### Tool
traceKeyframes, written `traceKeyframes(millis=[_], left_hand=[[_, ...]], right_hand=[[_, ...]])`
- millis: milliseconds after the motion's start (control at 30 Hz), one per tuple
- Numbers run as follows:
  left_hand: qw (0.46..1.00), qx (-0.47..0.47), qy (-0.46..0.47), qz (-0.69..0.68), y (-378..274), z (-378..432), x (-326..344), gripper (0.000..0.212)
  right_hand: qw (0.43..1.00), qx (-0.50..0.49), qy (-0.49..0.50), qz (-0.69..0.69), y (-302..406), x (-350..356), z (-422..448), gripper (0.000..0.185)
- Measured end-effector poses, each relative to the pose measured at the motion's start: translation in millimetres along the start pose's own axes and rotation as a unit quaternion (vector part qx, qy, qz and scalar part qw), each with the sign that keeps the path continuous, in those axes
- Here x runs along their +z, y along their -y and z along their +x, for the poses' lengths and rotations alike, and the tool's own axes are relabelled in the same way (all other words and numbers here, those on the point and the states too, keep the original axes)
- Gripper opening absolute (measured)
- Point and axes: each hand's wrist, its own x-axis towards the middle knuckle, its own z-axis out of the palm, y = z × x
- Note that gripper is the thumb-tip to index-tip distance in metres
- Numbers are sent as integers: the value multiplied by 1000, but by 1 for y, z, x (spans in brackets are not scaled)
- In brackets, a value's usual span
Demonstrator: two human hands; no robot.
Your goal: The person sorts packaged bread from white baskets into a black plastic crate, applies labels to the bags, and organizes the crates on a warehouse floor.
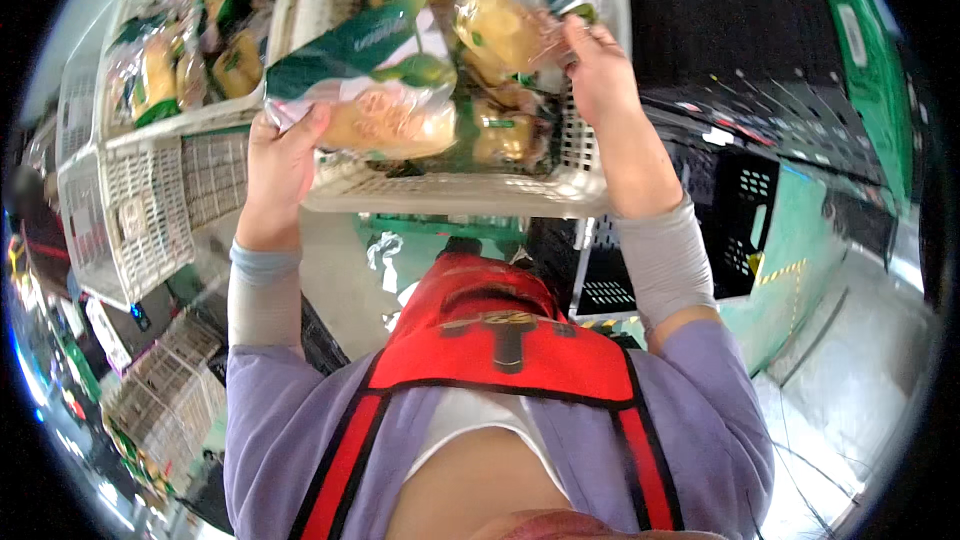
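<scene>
My left hand (289, 154) grips the lower left edge of a clear and green printed plastic bag (390, 109). Inside the bag are pale yellow pieces with pinkish, pitted cut ends, apparently lotus root. Pinched at its right edge by my right hand (606, 79) is a second clear bag (499, 26) with similar pale contents. Both bags are over a white plastic crate (450, 199), and the left one covers part of its interior. More bagged pieces (506, 131) lie in the crate below them.
Another white crate (184, 124) of similar bags stands to the left, above a slatted white crate (154, 214). Black perforated crates (739, 217) are at lower right. A green crate (442, 225) sits under the front edge. A person (41, 240) is at far left.
</scene>
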Motion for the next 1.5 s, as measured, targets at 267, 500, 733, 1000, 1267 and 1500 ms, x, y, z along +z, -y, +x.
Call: traceKeyframes(millis=[267,500,733,1000,1267,1500], left_hand=[[984,-139,103,44,58,23,53,25],[869,-188,215,404,104,28,110,19],[739,-252,290,554,120,23,154,32],[935,-132,259,201,103,-10,262,49],[972,-39,182,-147,124,-32,332,29],[970,-64,219,-78,111,-38,346,32]], right_hand=[[954,-203,7,220,65,-100,-89,37],[941,-137,-90,296,39,-161,-127,24],[942,-101,-51,315,35,-187,-148,20],[956,-78,-60,277,36,-209,-156,20],[983,-105,-10,148,48,-212,-178,19],[959,-139,-75,236,46,-217,-178,9]])
